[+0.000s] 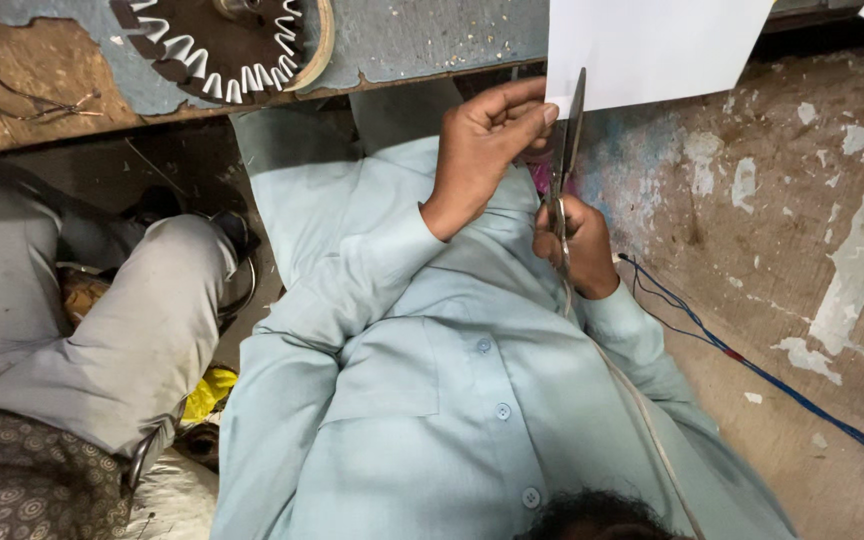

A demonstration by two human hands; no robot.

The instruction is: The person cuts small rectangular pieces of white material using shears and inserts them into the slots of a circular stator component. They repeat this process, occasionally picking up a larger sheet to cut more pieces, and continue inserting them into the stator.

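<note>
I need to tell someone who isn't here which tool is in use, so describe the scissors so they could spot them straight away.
Start at the big white paper sheet at the top edge. The left hand pinches its lower left corner, and the scissors rise just beside that hand, gripped from below by the right hand. They are the only long dark metal blades here, standing nearly upright against the sheet's edge.

Shirt (452,400): pale blue-green, long-sleeved, plain woven cloth, buttoned down the front. Three round matching buttons (501,411) show in a line along the placket. A patch chest pocket (392,375) with a straight top edge sits beside them. Both sleeves (352,290) run full length and end in fitted cuffs at the wrists, creased at the bends. Hands (487,135) bare, no gloves, rings or watch in view. Dark hair (597,515) shows at the bottom edge.
</note>
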